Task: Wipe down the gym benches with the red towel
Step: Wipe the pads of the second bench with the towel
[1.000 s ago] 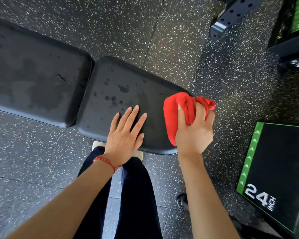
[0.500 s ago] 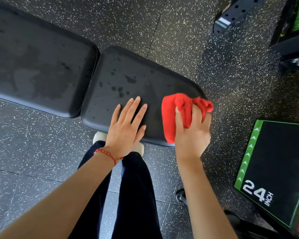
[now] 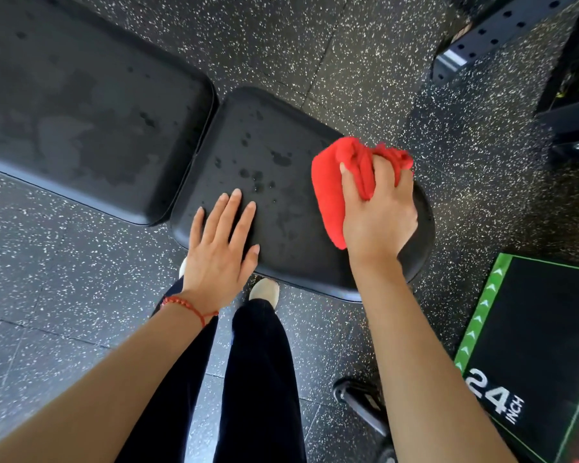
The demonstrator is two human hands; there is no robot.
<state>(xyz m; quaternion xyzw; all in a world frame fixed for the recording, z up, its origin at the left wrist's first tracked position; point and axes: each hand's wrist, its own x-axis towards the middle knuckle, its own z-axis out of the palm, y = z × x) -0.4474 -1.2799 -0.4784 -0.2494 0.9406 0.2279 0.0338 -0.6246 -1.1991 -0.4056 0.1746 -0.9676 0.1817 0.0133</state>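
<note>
My right hand (image 3: pixel 378 215) grips the red towel (image 3: pixel 335 182), bunched, fingers curled round it, cloth pressed on the right part of the seat pad (image 3: pixel 274 182). Towel sits inside the pad's right edge; its lower corner hangs toward the near edge but stays on the pad. My left hand (image 3: pixel 219 248) lies flat on the pad's near-left part, fingers straight and slightly spread, palm at the near edge, thumb side toward the towel. Bare pad between the two hands, dotted with wet drops (image 3: pixel 258 177) around the middle. Far half of the seat pad is uncovered. Long back pad (image 3: pixel 81 105) just left of the seat pad, narrow gap between them, patchy damp marks on it. Speckled rubber floor (image 3: pixel 365 61) on all sides. Right of the seat: black plyo box (image 3: pixel 549 329) with green edging, marked 24 INCH, near but apart. Perforated rack upright (image 3: pixel 502 31) top right. My legs in dark trousers (image 3: pixel 258 379) stand against the near edge.
</note>
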